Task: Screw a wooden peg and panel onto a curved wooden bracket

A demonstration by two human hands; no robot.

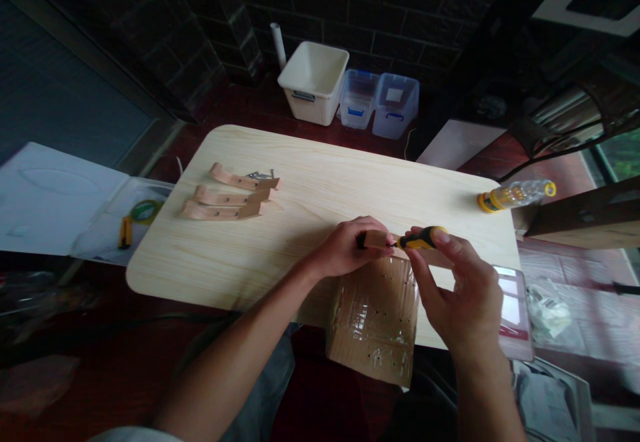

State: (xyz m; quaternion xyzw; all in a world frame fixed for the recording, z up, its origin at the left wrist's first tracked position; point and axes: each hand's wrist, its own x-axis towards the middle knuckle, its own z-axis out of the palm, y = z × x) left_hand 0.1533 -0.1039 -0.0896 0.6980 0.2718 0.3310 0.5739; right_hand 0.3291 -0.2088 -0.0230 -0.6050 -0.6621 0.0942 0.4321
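My left hand point(353, 245) is closed around a small wooden piece point(376, 239) near the front of the table. In my right hand point(463, 285) is a yellow and black screwdriver point(423, 238), its tip pointing left at the wooden piece beside my left fingers. Whether the tip sits in a screw is too small to tell. Under both hands, a taped piece of cardboard point(373, 322) with small holes hangs over the table's front edge. Farther left lie three curved wooden pieces point(225, 212) with holes, next to a few metal screws point(260, 175).
A clear screwdriver case point(517, 194) lies at the table's point(320, 162) right end. A phone or tablet point(513, 315) rests at the right edge. On the floor behind stand a white basket point(313, 85) and two clear bins point(357, 99). A utility knife point(125, 232) lies left of the table.
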